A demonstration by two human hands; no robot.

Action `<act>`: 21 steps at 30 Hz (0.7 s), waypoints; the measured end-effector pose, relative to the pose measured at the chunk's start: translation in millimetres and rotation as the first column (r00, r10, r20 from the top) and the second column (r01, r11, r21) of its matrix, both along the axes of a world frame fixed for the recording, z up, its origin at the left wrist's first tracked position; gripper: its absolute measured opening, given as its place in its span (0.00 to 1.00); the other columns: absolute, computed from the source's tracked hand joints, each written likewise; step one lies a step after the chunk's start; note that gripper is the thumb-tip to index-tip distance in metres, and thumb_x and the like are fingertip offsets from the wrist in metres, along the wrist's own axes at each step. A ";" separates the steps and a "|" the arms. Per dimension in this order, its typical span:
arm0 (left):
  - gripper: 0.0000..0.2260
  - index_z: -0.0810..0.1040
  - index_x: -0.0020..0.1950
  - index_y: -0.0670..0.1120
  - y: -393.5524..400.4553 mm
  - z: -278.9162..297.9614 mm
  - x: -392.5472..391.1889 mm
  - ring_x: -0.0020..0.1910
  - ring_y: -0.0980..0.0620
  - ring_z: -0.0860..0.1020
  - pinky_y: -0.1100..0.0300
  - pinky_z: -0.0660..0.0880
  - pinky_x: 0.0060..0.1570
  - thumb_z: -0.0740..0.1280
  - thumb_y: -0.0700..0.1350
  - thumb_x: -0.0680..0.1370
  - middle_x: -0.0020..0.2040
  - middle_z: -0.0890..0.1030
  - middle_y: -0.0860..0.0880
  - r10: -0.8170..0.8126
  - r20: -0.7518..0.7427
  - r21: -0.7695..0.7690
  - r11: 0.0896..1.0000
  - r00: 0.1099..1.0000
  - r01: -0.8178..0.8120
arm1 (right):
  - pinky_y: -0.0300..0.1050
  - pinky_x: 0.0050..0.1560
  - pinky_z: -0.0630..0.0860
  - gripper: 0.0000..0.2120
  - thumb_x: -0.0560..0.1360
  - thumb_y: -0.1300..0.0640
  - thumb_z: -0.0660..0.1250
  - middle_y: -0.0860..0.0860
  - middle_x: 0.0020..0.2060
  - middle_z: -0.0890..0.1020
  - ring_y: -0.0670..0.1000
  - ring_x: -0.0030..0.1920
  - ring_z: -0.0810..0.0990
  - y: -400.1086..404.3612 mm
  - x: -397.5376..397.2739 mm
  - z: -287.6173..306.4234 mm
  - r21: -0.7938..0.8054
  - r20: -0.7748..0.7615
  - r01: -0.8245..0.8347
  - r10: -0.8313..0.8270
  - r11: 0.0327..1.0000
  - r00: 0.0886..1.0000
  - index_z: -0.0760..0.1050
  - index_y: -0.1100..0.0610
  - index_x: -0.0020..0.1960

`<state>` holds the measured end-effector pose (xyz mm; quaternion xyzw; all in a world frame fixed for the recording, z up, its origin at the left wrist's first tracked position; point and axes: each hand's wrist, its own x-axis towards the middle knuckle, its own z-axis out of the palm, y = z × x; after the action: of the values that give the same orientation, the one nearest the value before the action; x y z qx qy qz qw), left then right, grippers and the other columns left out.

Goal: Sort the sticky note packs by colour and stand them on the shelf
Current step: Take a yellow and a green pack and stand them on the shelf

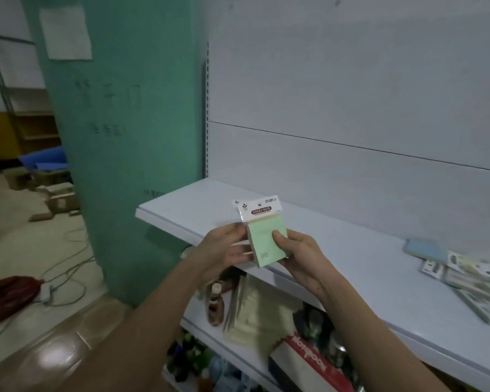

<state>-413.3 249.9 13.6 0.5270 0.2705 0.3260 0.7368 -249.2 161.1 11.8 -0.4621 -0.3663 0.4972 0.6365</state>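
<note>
I hold a green sticky note pack (262,239) with a white "STICKY NOTE" header card upright in front of the white shelf (351,250), over its front edge. My left hand (224,247) grips the pack's left side and my right hand (297,253) grips its right side, thumb on the face. At the far right of the shelf lies a heap of more sticky note packs (475,281), with a blue pack (426,250) lying flat beside it.
A green pillar (119,137) stands left of the shelf. Below, a lower shelf holds a brown bottle (216,304), paper packets (255,312) and a red box (311,363). Cables (65,267) and cardboard boxes (60,199) lie on the floor at left.
</note>
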 end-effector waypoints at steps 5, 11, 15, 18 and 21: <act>0.07 0.79 0.50 0.39 87.9 -1.3 -24.0 0.45 0.41 0.82 0.48 0.82 0.43 0.63 0.40 0.80 0.49 0.82 0.38 0.299 -0.058 0.013 0.954 0.953 -0.299 | 0.50 0.53 0.81 0.11 0.81 0.59 0.61 0.56 0.54 0.84 0.55 0.54 0.83 90.8 -10.3 -2.4 0.021 -0.024 0.035 -0.034 0.999 0.999 0.76 0.60 0.60; 0.06 0.77 0.52 0.41 200.7 13.8 -56.8 0.44 0.42 0.81 0.45 0.82 0.45 0.65 0.34 0.77 0.48 0.80 0.41 0.368 -0.193 0.146 0.928 0.910 -0.344 | 0.47 0.45 0.78 0.07 0.79 0.62 0.58 0.56 0.49 0.82 0.52 0.46 0.81 202.2 -11.5 4.8 -0.011 0.037 0.221 -0.221 0.975 0.975 0.75 0.58 0.52; 0.09 0.77 0.57 0.43 257.6 17.4 -62.3 0.43 0.44 0.82 0.51 0.81 0.47 0.66 0.37 0.78 0.48 0.82 0.44 0.309 -0.204 0.174 0.945 0.929 -0.276 | 0.44 0.42 0.78 0.08 0.78 0.63 0.62 0.56 0.48 0.82 0.51 0.45 0.82 248.4 -8.5 7.5 -0.003 0.124 0.310 -0.307 0.951 0.943 0.77 0.60 0.53; 0.10 0.78 0.58 0.43 301.9 18.5 -58.8 0.42 0.48 0.82 0.56 0.81 0.45 0.67 0.37 0.77 0.47 0.83 0.46 0.294 -0.202 0.208 0.945 0.934 -0.252 | 0.46 0.44 0.80 0.07 0.76 0.64 0.65 0.59 0.46 0.83 0.54 0.44 0.83 277.9 4.8 10.6 0.015 0.181 0.388 -0.384 0.922 0.905 0.78 0.61 0.53; 0.09 0.78 0.56 0.42 349.4 15.8 -48.1 0.41 0.50 0.82 0.60 0.80 0.42 0.68 0.36 0.77 0.47 0.83 0.47 0.286 -0.213 0.245 0.941 0.934 -0.232 | 0.43 0.40 0.78 0.08 0.76 0.67 0.67 0.55 0.41 0.83 0.53 0.40 0.83 304.8 18.6 10.9 0.016 0.178 0.469 -0.465 0.883 0.867 0.77 0.62 0.55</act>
<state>-461.4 599.4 29.5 0.5998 0.3896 0.3805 0.5862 -230.6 466.0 22.7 -0.5880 -0.2919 0.2906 0.6962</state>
